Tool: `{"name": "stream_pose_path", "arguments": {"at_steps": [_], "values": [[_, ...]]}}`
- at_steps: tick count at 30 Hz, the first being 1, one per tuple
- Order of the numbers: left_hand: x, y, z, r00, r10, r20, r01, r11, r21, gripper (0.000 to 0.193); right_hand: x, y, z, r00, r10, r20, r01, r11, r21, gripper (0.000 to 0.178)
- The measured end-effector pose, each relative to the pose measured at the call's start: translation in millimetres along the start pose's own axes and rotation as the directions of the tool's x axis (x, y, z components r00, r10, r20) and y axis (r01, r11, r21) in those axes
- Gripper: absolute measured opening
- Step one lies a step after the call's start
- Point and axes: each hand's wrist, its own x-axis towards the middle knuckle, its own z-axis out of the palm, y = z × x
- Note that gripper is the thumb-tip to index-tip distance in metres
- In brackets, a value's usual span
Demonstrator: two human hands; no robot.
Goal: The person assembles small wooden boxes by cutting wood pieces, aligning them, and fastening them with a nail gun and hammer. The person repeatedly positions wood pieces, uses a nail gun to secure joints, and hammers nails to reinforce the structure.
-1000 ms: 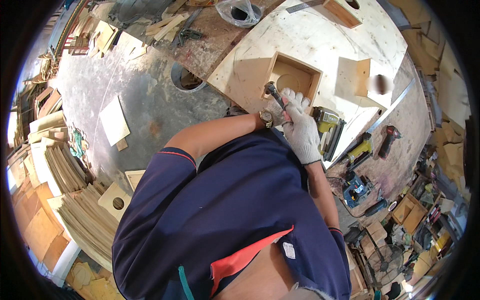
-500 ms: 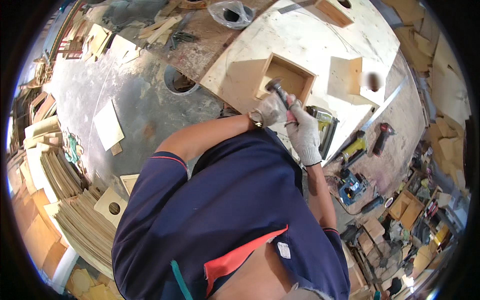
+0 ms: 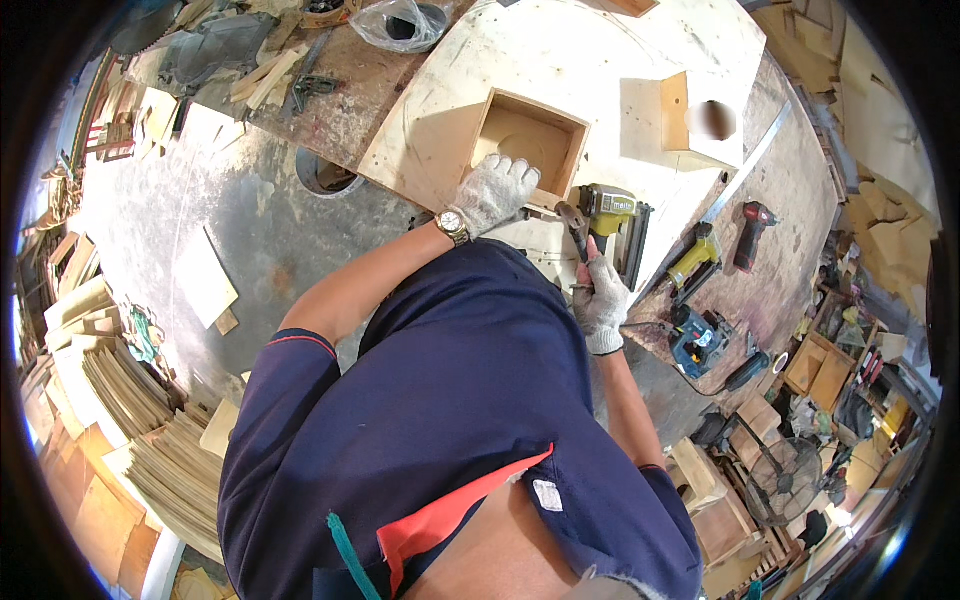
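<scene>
L hand [image 3: 497, 190], gloved, is at the near L corner of an open wooden box [image 3: 576, 158], fingers bent over the near wall; underside hidden, so can't tell how firm the hold is. Gold-col. watch [image 3: 452, 224] on that wrist. R hand [image 3: 603, 300], also gloved, is nearer & to the R, fingers closed round the handle of a hammer [image 3: 577, 228], head pointing far, just beside the box's near R corner.

Box lies open side up on a big white board [image 3: 560, 55], which sits on a brown bench [image 3: 812, 180]; faint round mark on box bottom. Yellow-green nail gun [image 3: 610, 208] just R of hammer. Further R on bench: 2nd yellow-green tool [image 3: 697, 260], red/black driver [image 3: 751, 238], then nearer, a blue power tool [image 3: 697, 338]. Metal straightedge [image 3: 747, 165] along board's R side. Far R on board, an upright wooden piece [image 3: 674, 112], well apart from box. Clear plastic bag [image 3: 378, 28] far L, just off board.
</scene>
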Motion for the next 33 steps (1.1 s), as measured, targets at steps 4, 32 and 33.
{"name": "stream_pose_path", "arguments": {"at_steps": [4, 32, 33], "values": [[-2, 1, -1, 1.000, 0.007, -0.013, -0.007, 1.000, 0.016, 0.021, -2, 1, 4, 0.999, 0.004, 0.037, -0.004, 1.000, 0.006, 0.039], [12, 24, -25, 0.999, 0.031, -0.013, -0.033, 0.991, -0.127, 0.062, 61, -51, -9, 0.990, -0.092, -0.107, 0.107, 0.984, 0.143, 0.047], [13, 28, -24, 0.997, 0.024, 0.071, -0.017, 0.995, -0.100, 0.056, 71, -64, -9, 0.986, -0.133, -0.101, 0.149, 0.972, 0.179, 0.046]]}}
